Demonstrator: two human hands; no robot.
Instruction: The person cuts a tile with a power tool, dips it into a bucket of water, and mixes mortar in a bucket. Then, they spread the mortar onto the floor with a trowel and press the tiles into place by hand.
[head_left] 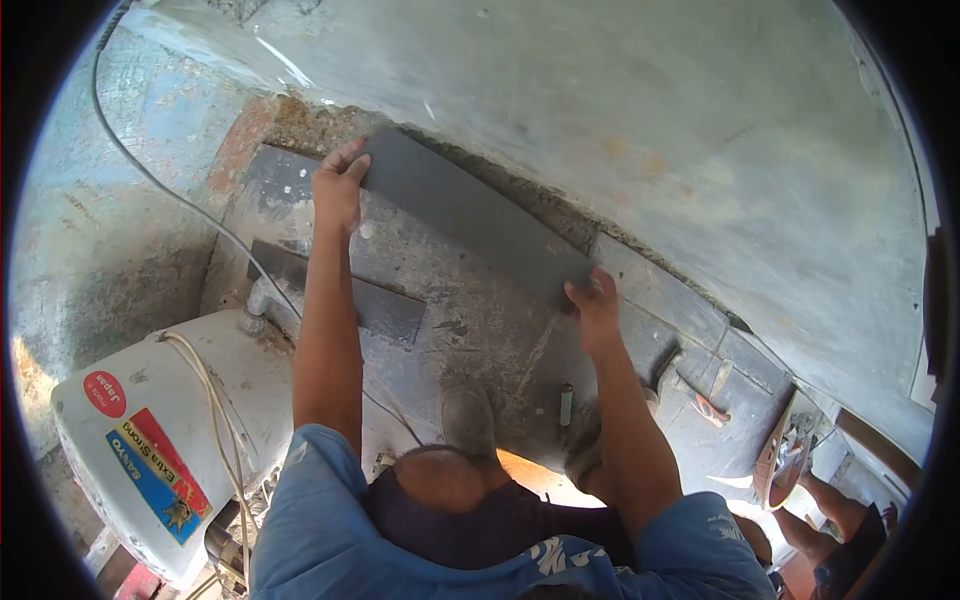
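Observation:
A long dark grey tile strip (475,215) is held in both hands along the foot of the wall. My left hand (341,185) grips its far-left end, thumb on the top face. My right hand (597,305) pinches the near-right corner. Between strip and wall runs a rough gap of broken mortar (520,185). A second dark tile piece (385,308) lies on the floor, partly hidden behind my left forearm.
A white Sanyo water pump (160,440) stands at left, and a grey cable (160,185) crosses the floor. A small green cylinder (566,405) and a hammer (690,388) lie at right. Beyond are a bowl-like container (785,455) and another person's legs (810,535).

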